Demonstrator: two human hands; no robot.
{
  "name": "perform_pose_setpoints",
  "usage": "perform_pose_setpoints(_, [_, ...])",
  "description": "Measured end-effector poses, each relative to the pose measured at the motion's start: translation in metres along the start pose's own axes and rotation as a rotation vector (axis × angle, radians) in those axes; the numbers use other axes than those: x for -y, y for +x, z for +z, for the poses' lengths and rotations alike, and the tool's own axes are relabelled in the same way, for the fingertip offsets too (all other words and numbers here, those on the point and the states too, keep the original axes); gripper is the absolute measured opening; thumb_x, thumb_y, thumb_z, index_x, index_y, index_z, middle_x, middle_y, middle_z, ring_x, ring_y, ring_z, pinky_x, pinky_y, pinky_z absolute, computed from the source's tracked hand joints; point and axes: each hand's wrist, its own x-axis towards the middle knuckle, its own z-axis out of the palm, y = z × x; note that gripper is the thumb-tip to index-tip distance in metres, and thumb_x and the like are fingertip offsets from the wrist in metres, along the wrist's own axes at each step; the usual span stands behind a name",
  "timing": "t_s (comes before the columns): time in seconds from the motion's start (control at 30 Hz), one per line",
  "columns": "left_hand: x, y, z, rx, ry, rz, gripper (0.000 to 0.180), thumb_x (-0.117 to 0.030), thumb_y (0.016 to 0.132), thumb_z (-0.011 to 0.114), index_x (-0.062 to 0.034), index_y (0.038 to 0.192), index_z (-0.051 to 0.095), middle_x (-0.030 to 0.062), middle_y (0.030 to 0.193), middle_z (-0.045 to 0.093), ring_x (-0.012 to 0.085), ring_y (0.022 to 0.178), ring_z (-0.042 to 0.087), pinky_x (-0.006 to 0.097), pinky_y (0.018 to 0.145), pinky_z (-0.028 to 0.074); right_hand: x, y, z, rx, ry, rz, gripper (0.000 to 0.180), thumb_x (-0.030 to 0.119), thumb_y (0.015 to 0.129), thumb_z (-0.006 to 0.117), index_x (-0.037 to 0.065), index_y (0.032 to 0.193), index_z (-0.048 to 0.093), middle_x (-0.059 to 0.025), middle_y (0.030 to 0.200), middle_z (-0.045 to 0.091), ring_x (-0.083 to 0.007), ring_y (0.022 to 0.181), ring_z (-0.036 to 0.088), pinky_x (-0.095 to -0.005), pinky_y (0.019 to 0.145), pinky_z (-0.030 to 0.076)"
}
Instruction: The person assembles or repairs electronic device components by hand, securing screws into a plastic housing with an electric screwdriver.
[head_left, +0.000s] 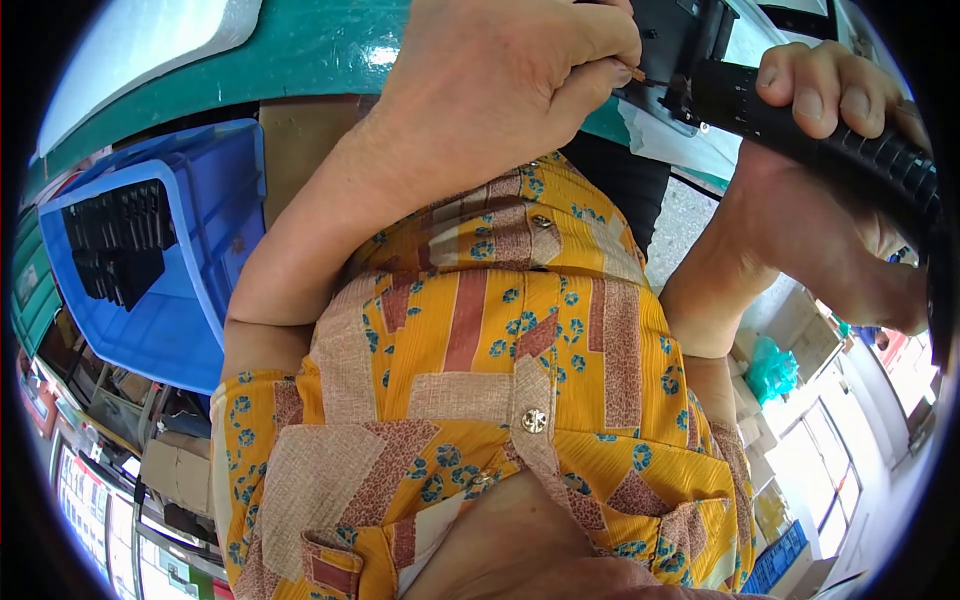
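Note:
My left hand [500, 80] is at the top middle with its fingers curled. Thumb and forefinger pinch a tiny brownish piece [641, 76] against the edge of a black plastic part [680, 40]; the piece is too small to identify. My right hand [830, 170] is at the upper right, wrapped around a black ribbed hose [890, 160] that runs from the black part down toward the right rim. Both hands work over a green table edge [300, 60]. My yellow patterned shirt [500, 380] fills the middle of the view.
A blue plastic crate [190, 300] sits at the left with rows of black parts [120, 240] inside. A white sheet [680, 145] lies under the black part. Cardboard boxes [790, 320] and a green bag [772, 368] are at the right.

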Motion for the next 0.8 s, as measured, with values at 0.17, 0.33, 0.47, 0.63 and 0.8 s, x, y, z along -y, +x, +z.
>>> perform_pose_setpoints(0.17, [-0.003,0.000,0.000,0.007,0.020,-0.006,0.005,-0.007,0.081,0.073,-0.0060,0.083,0.069,0.0067,0.093,0.063,0.0257,0.096,0.058,0.043,0.091,0.040,0.001,0.001,0.001,-0.045,0.028,0.002,0.098,0.096,0.064,0.061,0.011,0.113,0.064,-0.0091,0.095,0.061,-0.0220,0.078,0.062,-0.0408,0.074,0.049])
perform_pose_setpoints(0.33, [-0.004,0.002,0.000,0.013,0.036,0.004,0.005,-0.008,0.082,0.073,-0.0054,0.083,0.069,0.0070,0.093,0.063,0.0258,0.097,0.058,0.044,0.091,0.040,0.004,0.000,-0.008,-0.048,-0.017,0.023,0.097,0.095,0.065,0.060,0.011,0.112,0.064,-0.0094,0.094,0.061,-0.0223,0.077,0.062,-0.0411,0.074,0.049])
perform_pose_setpoints(0.47, [-0.006,0.000,0.000,0.037,0.052,-0.016,0.005,-0.008,0.083,0.073,-0.0051,0.083,0.069,0.0073,0.093,0.063,0.0261,0.098,0.058,0.044,0.091,0.040,0.006,0.001,-0.011,-0.048,-0.059,0.039,0.095,0.094,0.066,0.059,0.010,0.111,0.064,-0.0098,0.094,0.061,-0.0225,0.077,0.062,-0.0414,0.074,0.049])
perform_pose_setpoints(0.63, [-0.007,0.001,-0.001,0.035,0.064,-0.004,0.005,-0.008,0.083,0.073,-0.0049,0.083,0.069,0.0074,0.093,0.063,0.0263,0.097,0.057,0.044,0.091,0.040,0.011,0.001,-0.010,-0.041,-0.107,0.063,0.093,0.093,0.068,0.057,0.010,0.110,0.065,-0.0101,0.093,0.061,-0.0228,0.076,0.061,-0.0416,0.074,0.049])
perform_pose_setpoints(0.8, [-0.007,0.002,-0.001,0.045,0.086,0.003,0.004,-0.007,0.083,0.073,-0.0052,0.083,0.069,0.0078,0.094,0.063,0.0264,0.098,0.057,0.044,0.092,0.040,0.012,0.001,-0.005,-0.040,-0.040,0.053,0.092,0.092,0.069,0.056,0.010,0.109,0.064,-0.0100,0.092,0.060,-0.0230,0.075,0.061,-0.0415,0.074,0.049])
